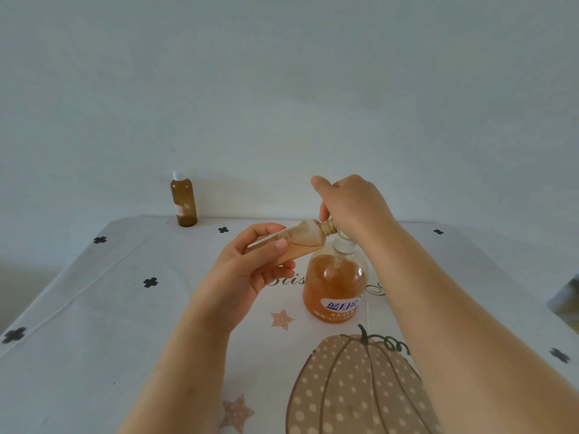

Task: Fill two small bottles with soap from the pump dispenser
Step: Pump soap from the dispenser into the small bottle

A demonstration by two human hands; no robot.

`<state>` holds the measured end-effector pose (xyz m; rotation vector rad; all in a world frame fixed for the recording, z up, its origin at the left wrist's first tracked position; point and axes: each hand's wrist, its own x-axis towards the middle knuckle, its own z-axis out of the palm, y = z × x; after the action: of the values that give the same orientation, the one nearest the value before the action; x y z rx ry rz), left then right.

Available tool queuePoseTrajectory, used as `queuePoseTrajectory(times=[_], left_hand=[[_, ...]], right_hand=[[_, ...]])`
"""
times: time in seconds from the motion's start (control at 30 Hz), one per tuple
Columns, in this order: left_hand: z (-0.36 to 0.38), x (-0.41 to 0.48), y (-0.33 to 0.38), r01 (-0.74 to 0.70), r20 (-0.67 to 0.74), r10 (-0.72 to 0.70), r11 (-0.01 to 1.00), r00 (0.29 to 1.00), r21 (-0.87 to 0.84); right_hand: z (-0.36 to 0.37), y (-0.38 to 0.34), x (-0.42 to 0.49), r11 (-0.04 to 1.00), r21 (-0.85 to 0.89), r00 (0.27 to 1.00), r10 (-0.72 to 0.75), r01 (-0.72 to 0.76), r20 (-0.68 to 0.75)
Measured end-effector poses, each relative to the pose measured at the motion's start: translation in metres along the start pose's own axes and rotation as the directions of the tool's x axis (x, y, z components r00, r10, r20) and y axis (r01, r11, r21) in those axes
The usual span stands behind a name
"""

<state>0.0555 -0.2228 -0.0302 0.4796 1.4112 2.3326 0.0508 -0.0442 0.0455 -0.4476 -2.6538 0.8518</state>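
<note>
- left hand grips a small uncapped amber plastic bottle, tipped almost sideways, mouth right by the pump head
- right hand sits on top of a clear round pump dispenser with orange soap inside, fingers curled down over its white pump head
- another small amber bottle with a white cap stands upright far back left by the wall, well apart
- everything's on a white tablecloth with black clovers, stars and a dotted pumpkin print

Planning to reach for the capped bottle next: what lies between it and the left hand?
Nothing stands there: between the capped bottle and the left hand, the head view shows only tablecloth with a black clover print.
</note>
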Motion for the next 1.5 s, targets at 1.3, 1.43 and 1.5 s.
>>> queuePoseTrajectory(times=[1.3, 1.43, 1.5], left_hand=[[0.002, 0.001, -0.001, 0.009, -0.020, -0.010, 0.999, 1.000, -0.042], [0.005, -0.001, 0.000, 0.002, -0.022, -0.003, 0.999, 1.000, -0.049], [0.006, -0.001, 0.001, -0.009, -0.022, 0.008, 0.998, 1.000, -0.064]], right_hand=[[-0.003, -0.001, -0.003, 0.999, 0.030, 0.999, 0.020, -0.021, 0.044], [-0.011, -0.007, -0.002, 0.998, 0.053, 0.999, 0.016, -0.018, 0.035], [-0.014, -0.010, -0.001, 0.999, 0.042, 0.999, 0.012, -0.014, 0.049]])
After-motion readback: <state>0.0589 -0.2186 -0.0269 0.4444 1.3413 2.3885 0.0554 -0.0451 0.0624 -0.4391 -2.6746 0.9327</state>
